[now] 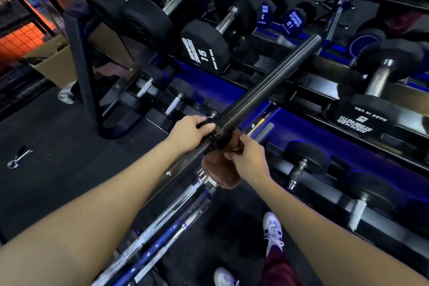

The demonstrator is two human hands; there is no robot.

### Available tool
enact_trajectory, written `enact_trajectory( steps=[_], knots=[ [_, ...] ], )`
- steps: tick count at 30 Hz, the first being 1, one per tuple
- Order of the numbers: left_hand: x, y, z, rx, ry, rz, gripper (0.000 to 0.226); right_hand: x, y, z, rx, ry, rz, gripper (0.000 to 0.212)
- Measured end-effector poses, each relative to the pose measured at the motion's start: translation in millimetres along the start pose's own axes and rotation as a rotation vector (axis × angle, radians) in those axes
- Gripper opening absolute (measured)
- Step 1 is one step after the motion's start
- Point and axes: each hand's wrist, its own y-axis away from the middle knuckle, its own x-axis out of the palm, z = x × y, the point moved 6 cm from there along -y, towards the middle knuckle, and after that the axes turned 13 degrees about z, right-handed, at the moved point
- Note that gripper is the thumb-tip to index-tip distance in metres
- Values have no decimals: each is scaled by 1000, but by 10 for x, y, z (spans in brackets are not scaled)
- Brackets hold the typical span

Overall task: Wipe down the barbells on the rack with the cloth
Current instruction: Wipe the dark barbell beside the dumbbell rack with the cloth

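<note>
A person stands at a dumbbell rack point(301, 90) and holds one black barbell point(267, 81) raised, its thick sleeve pointing toward two o'clock over the rack. The left hand point(189, 131) grips the bar just below the collar, fingers curled over it. The right hand point(249, 155) pinches a brown cloth point(220, 173) against the underside of the collar, with the rest of the cloth hanging toward six o'clock. Judging by the cloth sitting at the inner end of the sleeve, the wipe of this bar seems only partly done: the long sleeve above shows no cloth on it, and whether the shaft below has been cleaned cannot be told. At least three more barbells point(162, 223), chrome and blue-tinted, lie side by side toward seven o'clock under the arms, apparently still to do; their exact number is hard to count. One cloth is in view. A spring collar clip point(17, 158) lies on the floor at nine o'clock.
</note>
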Motion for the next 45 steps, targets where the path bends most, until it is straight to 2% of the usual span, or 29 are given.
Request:
enact_trajectory(
  steps=[2,3,4,7,9,14,17,19,20,22,24,27,34,41,45],
  knots=[
    [20,-38,32,-18,227,103,37,38,-51,-11,17,-20,13,18],
    [31,-32,21,-18,256,113,35,58,-72,-21,25,-29,21,19],
    [18,-24,5,-13,165,71,34,71,-89,-26,30,-30,29,21],
    [-21,172,-130,30,-226,-236,34,63,-99,-21,26,6,34,26],
    [130,324,-258,125,-327,-308,46,31,-65,-27,8,31,27,23],
    [101,214,-159,15,-237,-206,60,8,-32,-17,-10,2,25,21],
    [30,64,-10,-42,-10,-2,47,64,-86,-54,33,-39,43,20],
    [37,45,32,-69,74,54,36,90,-108,-73,49,-45,53,20],
    [15,57,4,-66,14,6,35,83,-108,-76,51,-36,56,21],
    [-7,165,-106,-13,-212,-196,38,42,-100,-74,43,10,59,23],
    [127,296,-221,75,-314,-263,51,0,-86,-78,27,36,59,23],
    [209,296,-169,61,-243,-233,60,-2,-92,-68,25,34,69,21],
    [72,81,71,-85,54,25,42,152,-179,6,31,135,101,39],
    [-20,331,349,-138,11,-185,38,-179,187,98,26,302,122,27],
    [-41,586,466,-131,-8,-214,34,-324,474,481,-118,382,90,39]
  ],
)
